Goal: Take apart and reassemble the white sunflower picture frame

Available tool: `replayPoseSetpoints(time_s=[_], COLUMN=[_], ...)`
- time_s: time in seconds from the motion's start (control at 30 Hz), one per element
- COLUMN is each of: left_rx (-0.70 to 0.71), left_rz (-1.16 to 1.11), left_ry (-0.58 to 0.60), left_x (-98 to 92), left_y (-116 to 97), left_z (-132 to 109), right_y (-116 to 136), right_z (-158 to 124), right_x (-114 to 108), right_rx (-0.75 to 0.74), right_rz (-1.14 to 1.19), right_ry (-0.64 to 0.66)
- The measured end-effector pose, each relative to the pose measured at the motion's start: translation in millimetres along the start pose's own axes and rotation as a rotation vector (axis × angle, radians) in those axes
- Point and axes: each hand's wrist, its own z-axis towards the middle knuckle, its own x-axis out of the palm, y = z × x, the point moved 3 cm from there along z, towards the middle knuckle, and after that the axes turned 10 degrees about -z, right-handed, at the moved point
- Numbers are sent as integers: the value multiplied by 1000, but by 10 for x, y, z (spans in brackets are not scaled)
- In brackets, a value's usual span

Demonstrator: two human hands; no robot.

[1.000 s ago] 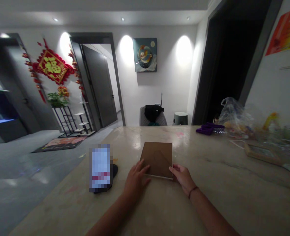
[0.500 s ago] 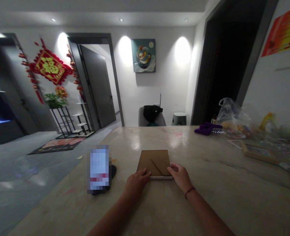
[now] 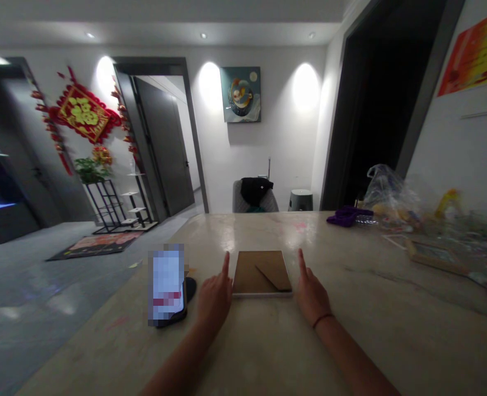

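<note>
A picture frame (image 3: 252, 269) lies flat on the table with its back up. It shows a brown backing board, a slanting stand flap and a thin white edge. My left hand (image 3: 214, 294) is just left of the frame, index finger stretched forward and the other fingers curled. On the right side, my right hand (image 3: 313, 294), with a thin band at the wrist, is held the same way. Neither hand holds anything. Whether the left knuckles touch the frame's edge, I cannot tell.
A phone with a blurred screen (image 3: 167, 286) leans on a dark stand left of my left hand. At the right are a purple cloth (image 3: 346, 216), a clear plastic bag (image 3: 392, 192) and a wooden frame (image 3: 435, 257). A chair (image 3: 237, 195) stands beyond the far edge.
Both hands have let go of the picture frame's near corners and moved outward to its sides, index fingers now pointing forward. The frame lies in nearly the same place.
</note>
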Motion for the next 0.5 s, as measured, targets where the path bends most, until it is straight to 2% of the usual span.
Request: replayPoseSetpoints(time_s=[0.13,0.33,0.5], left_rx=[-44,-36,-31], left_rz=[168,181,106], left_ry=[89,63,235], left_x=[44,28,40], left_y=[130,70,8], left_z=[-4,-27,-30], right_y=[-5,-34,-73], right_z=[-22,-8,48], right_x=[26,65,177], right_rx=[-15,37,-16], right_rz=[-95,-31,170], right_ry=[102,74,87])
